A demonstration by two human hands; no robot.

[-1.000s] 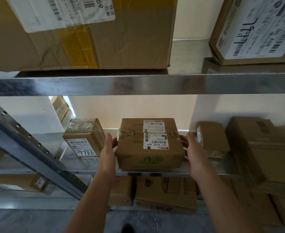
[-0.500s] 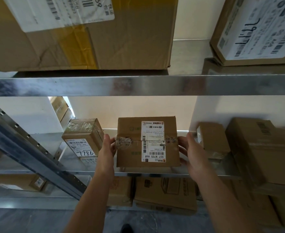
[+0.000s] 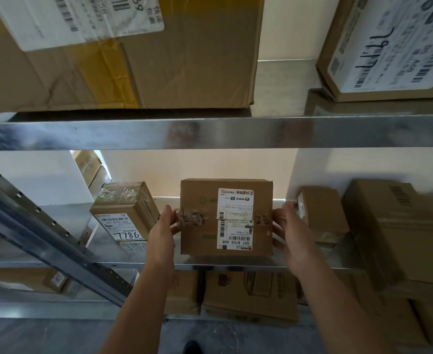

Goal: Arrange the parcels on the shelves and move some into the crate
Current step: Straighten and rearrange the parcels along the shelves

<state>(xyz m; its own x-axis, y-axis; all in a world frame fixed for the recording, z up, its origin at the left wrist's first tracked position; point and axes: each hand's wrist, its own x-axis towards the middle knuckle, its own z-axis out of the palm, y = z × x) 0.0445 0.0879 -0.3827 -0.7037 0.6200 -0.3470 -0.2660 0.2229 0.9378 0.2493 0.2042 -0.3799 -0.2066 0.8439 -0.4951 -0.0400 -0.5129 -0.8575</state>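
Observation:
A brown parcel [image 3: 202, 233] with a white label reading 507 N705 A68 stands on its edge on the middle metal shelf [image 3: 236, 265], label face toward me. My left hand [image 3: 163, 231] grips its left side, thumb on the taped seam at the front. On the other side, my right hand [image 3: 291, 233] touches the box with its fingertips, and its thumb stands clear of the box.
A taped parcel marked 9877 [image 3: 123, 213] stands to the left, and more boxes [image 3: 389, 233] crowd the right of the same shelf. Large cartons [image 3: 133, 60] sit on the shelf above, others [image 3: 248, 295] below. A slanted steel brace [image 3: 44, 241] crosses at left.
The parcel has been tipped up from lying flat onto its edge, so its labelled top now faces me. Both hands stayed at its sides.

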